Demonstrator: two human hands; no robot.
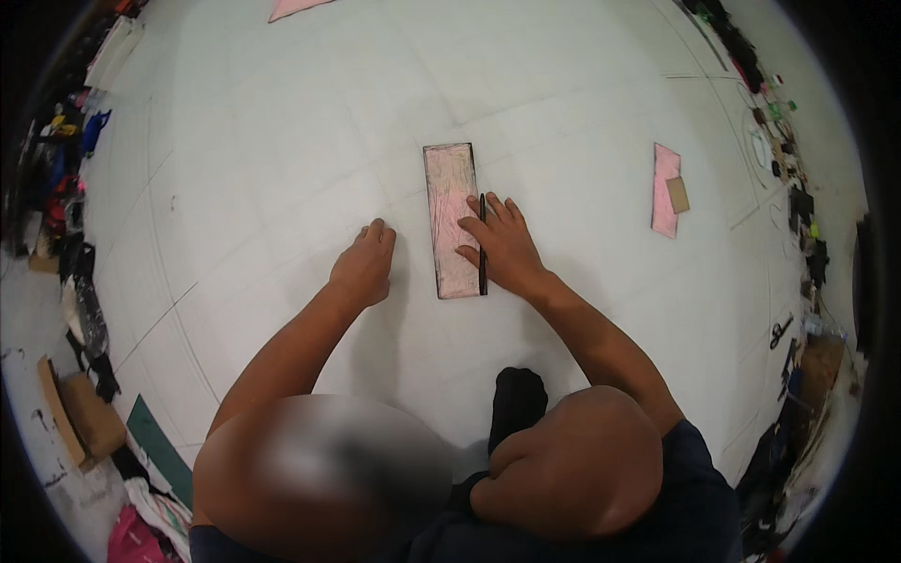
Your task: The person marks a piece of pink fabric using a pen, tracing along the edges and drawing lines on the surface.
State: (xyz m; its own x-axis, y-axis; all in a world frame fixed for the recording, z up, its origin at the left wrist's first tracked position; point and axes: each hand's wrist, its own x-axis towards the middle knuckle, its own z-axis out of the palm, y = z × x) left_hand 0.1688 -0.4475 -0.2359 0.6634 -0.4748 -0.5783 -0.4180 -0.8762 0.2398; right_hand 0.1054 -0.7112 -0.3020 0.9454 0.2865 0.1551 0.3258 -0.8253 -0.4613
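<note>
A: Where does the pink panel lie?

B: Lengthwise on the white floor, between the hands. A black strip follows its right edge; attached or loose, cannot tell.

A: State of each grip?

B: The right hand is spread wide, thumb and nearest fingers reaching over the strip onto the panel, presumably steadying both by light pressure. Panel extends leftward from that grip. The left hand is curled narrow, apart from the panel's left edge; whether it encloses anything, cannot tell.

A: Further out?

B: Well right, a pink offcut, brown card overlapping its right edge.
</note>
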